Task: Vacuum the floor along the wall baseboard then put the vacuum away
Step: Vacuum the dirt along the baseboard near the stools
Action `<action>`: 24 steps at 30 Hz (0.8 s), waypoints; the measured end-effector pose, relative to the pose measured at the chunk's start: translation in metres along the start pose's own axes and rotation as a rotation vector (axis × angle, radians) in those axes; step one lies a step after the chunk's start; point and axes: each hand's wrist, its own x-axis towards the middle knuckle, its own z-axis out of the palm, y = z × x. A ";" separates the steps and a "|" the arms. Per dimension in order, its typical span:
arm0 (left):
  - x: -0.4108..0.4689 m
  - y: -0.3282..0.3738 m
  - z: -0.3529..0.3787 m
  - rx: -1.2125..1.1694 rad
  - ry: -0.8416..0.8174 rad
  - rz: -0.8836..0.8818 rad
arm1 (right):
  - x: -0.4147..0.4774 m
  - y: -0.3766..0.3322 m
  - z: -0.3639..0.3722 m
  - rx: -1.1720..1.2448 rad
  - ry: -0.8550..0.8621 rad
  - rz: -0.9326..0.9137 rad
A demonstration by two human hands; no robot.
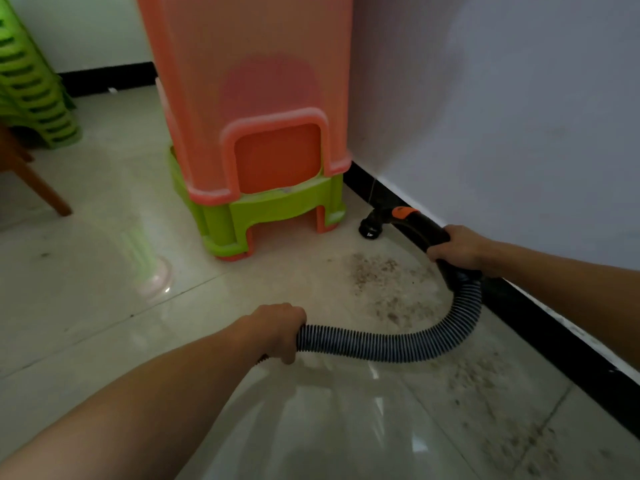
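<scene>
I note my right hand point(457, 249) wrapped round the vacuum handle point(420, 228) at two o'clock, with the nozzle point(370, 229) low beside the baseboard point(554, 329). My left hand point(277, 332) grips the hose point(398, 348) at six. I advise drawing the nozzle slowly toward five o'clock through the grit point(377, 271), with the hose slack.

Tall orange stool stack point(249, 98) sits nested over a green stool point(277, 209). Green stool stack point(31, 81) far left, wooden chair leg point(41, 188) just beside it.

Black vacuum nozzle point(370, 227) (orange-trimmed) on floor by baseboard point(540, 317); ribbed hose point(398, 344) curves back.
</scene>
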 end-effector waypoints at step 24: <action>-0.047 -0.023 -0.001 0.022 -0.120 -0.165 | -0.048 -0.026 0.033 -0.038 -0.317 -0.157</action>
